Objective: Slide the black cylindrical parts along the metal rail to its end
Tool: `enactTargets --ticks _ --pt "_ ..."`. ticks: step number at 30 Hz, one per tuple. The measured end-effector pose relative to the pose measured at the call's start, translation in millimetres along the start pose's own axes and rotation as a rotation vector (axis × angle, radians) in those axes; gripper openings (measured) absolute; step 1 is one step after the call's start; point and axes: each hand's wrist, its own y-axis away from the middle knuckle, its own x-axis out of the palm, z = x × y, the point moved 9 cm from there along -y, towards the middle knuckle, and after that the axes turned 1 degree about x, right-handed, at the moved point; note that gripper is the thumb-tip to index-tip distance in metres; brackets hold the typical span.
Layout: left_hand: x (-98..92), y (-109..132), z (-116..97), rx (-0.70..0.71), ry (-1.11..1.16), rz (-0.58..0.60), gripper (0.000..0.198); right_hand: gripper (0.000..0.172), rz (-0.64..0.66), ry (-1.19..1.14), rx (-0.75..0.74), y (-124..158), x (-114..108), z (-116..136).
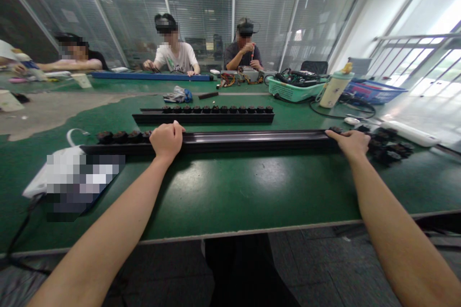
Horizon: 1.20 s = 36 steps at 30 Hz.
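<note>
A long black rail (255, 139) lies crosswise on the green table in front of me. My left hand (167, 141) is closed over it left of the middle, fingers curled on the far side. Near its right end, my right hand (352, 143) grips the rail with the thumb stretched along it. Several round black parts (120, 137) sit in a row on the rail left of my left hand. Beside my right hand is a loose heap of similar black parts (392, 148). Behind, a shorter black rail (205, 118) has a row of these parts along it.
A white power strip (410, 133) lies at right, with a bottle (334, 90), a green basket (295, 91) and a blue basket (378, 93) beyond. A blurred-out flat item (86, 184) lies at left. Several people sit across the table (230, 201), near a long blue bar (151, 76).
</note>
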Motion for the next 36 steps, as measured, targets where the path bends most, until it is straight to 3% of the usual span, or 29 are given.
enactTargets --ticks 2,4,20,28,36 --pt "-0.2 0 0 0.001 -0.011 -0.004 0.065 0.069 0.031 -0.081 0.139 2 0 -8" --pt "-0.3 0 0 0.007 -0.023 -0.008 0.065 0.068 0.043 -0.128 0.185 3 0 -9" --pt "-1.6 0 -2 0.006 -0.019 -0.004 0.064 0.067 0.013 -0.121 0.160 -3 0 -13" --pt "1.4 1 2 -0.023 0.034 0.018 0.065 0.058 -0.057 -0.136 0.151 -14 3 -23" --pt "0.0 0 0 0.022 -0.028 -0.032 0.065 0.049 -0.156 -0.182 0.180 -20 3 -29"
